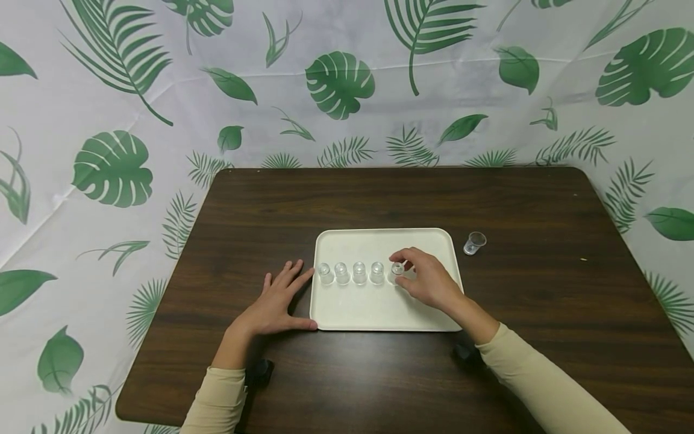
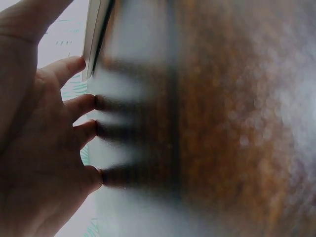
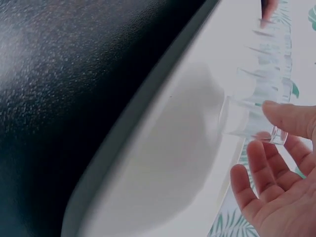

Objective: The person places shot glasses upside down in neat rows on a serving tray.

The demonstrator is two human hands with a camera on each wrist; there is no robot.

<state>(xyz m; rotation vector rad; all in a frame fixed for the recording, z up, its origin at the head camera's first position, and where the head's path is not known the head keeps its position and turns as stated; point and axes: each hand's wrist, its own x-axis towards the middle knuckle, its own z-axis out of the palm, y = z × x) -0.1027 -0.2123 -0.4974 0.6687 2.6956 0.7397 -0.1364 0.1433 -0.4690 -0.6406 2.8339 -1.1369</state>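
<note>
In the head view a white tray [image 1: 352,310] lies on the table, with a row of small clear cups [image 1: 359,273] standing rim-down across it. At the row's right end my right hand [image 1: 428,280] pinches the last clear cup [image 3: 244,118] between thumb and fingers; its wide rim is at the tray surface. My left hand [image 1: 273,304] has its fingers spread against the tray's left side, the thumb at the near left corner. The left wrist view shows those fingertips touching the table and tray edge. One more clear cup [image 1: 475,243] is on the table right of the tray, mouth up.
The dark wood table [image 1: 260,211] reaches back to a white cloth backdrop [image 1: 293,90] printed with green leaves. A raised lip runs around the tray. Black wrist devices [image 1: 260,372] sit under both forearms.
</note>
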